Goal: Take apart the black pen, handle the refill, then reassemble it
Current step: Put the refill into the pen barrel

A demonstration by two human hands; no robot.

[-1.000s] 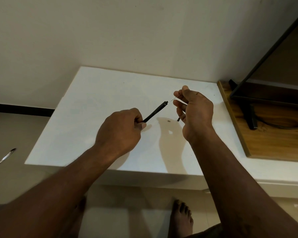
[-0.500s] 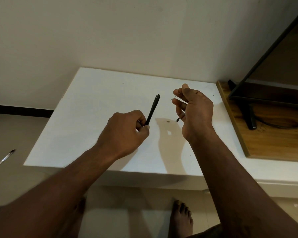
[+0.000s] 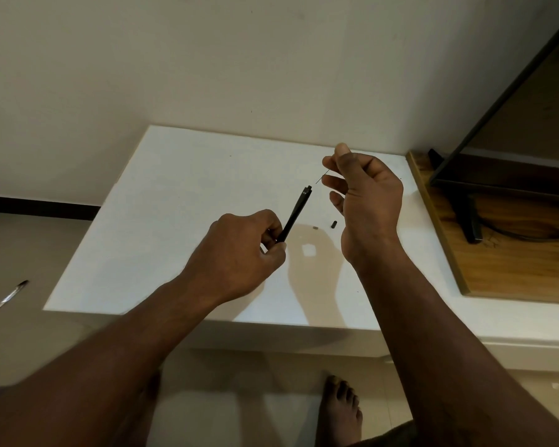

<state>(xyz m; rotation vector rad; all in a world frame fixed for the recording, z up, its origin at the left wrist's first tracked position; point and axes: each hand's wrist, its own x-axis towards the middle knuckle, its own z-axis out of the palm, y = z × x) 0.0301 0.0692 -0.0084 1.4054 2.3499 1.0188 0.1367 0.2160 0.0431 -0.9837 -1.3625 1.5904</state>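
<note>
My left hand (image 3: 239,250) grips the lower end of the black pen barrel (image 3: 296,214), which tilts up and to the right over the white table (image 3: 162,221). My right hand (image 3: 365,195) pinches a very thin refill (image 3: 321,177) between thumb and forefinger; its free tip hangs just right of the barrel's open top end, not touching it. Two small loose parts lie on the table below my right hand: a black cap piece (image 3: 333,224) and a tiny grey piece (image 3: 315,226).
A wooden board (image 3: 497,269) lies on the table's right side, carrying a black stand (image 3: 468,217) and a dark cable. A wall rises behind the table. My bare foot (image 3: 341,408) stands on the tiled floor below. A metal object (image 3: 10,295) shows at far left.
My left hand swung the barrel from pointing right to nearly upright, then tilted it back toward my right hand. The refill tip is now close to the barrel's top end.
</note>
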